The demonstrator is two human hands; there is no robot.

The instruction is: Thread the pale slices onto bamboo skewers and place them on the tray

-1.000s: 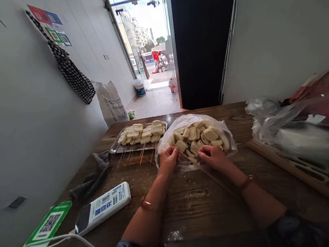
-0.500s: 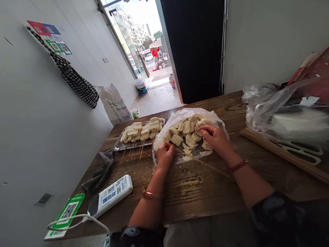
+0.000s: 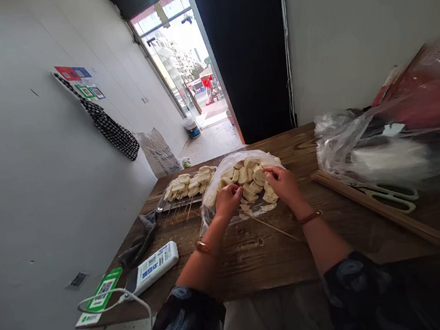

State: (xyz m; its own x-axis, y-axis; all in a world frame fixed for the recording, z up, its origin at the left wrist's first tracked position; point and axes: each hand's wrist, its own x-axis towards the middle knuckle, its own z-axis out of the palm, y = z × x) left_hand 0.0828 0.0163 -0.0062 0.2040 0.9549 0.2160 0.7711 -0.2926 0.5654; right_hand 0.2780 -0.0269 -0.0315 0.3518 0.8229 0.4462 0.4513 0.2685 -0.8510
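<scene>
A clear plastic bag (image 3: 211, 208) lies open on the table, with many pale, thick food slices (image 3: 250, 175) heaped in it; their kind is unclear. My left hand (image 3: 229, 202) is closed in a pinch at the bag's left front, and what its fingertips hold is hidden. At the right of the heap, my right hand (image 3: 283, 183) pinches the edge of a pale slice (image 3: 259, 175). Thin wooden skewers (image 3: 274, 226) slant across the table between my forearms. To the left, a metal tray (image 3: 163, 207) carries skewered pale slices (image 3: 182, 184) in stacks, their sticks pointing towards me.
On the right lie a bundle of skewers (image 3: 375, 205), green-handled scissors (image 3: 396, 195) and crumpled plastic bags (image 3: 397, 150). A dark cloth (image 3: 143, 240), a white boxy device (image 3: 156, 266) with a cable, and a green code card (image 3: 104, 292) are on the left.
The head view has shifted. My left hand has moved right, closer to my right hand and the slices. My right hand stays at the right side of the heap.
</scene>
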